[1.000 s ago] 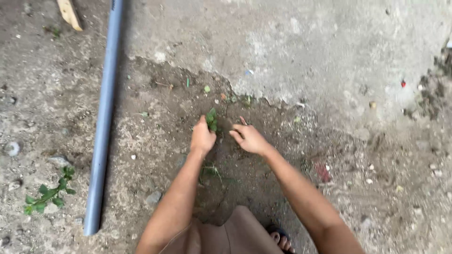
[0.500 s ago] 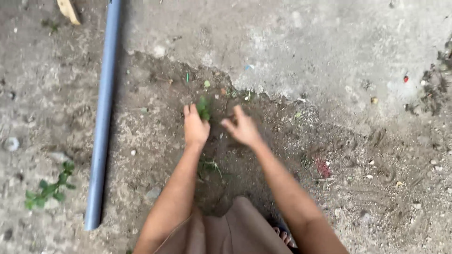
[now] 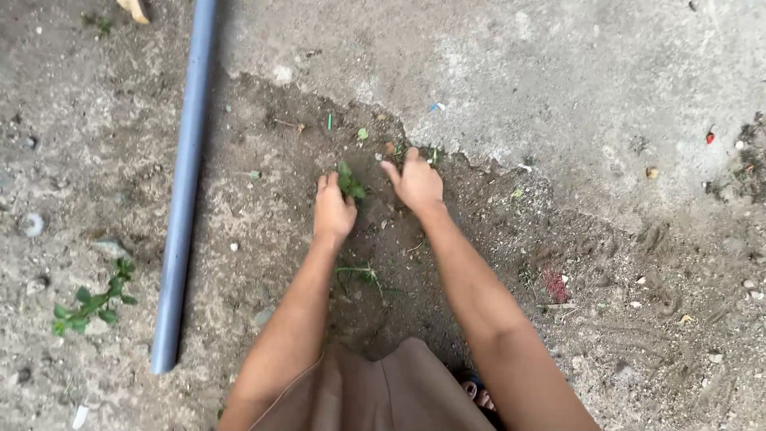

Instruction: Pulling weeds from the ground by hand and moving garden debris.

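Note:
My left hand [image 3: 333,211] rests on a patch of dark loose soil [image 3: 383,239] and grips a small green seedling [image 3: 349,180] whose leaves stick up past the fingers. My right hand [image 3: 416,182] lies palm down on the soil just to the right of the seedling, fingers spread and pointing away from me, holding nothing. The two hands are a short gap apart. A thin grassy sprig [image 3: 361,275] lies on the soil under my forearms.
A long grey pipe [image 3: 183,191] lies on the ground to the left. A leafy green weed [image 3: 92,303] grows left of the pipe. Rough concrete [image 3: 558,72] borders the soil at the back. Small stones and a red scrap [image 3: 551,282] lie to the right.
Both hands have moved away from me across the soil. My left hand kept the seedling. My right hand turned flat onto the soil close to the seedling.

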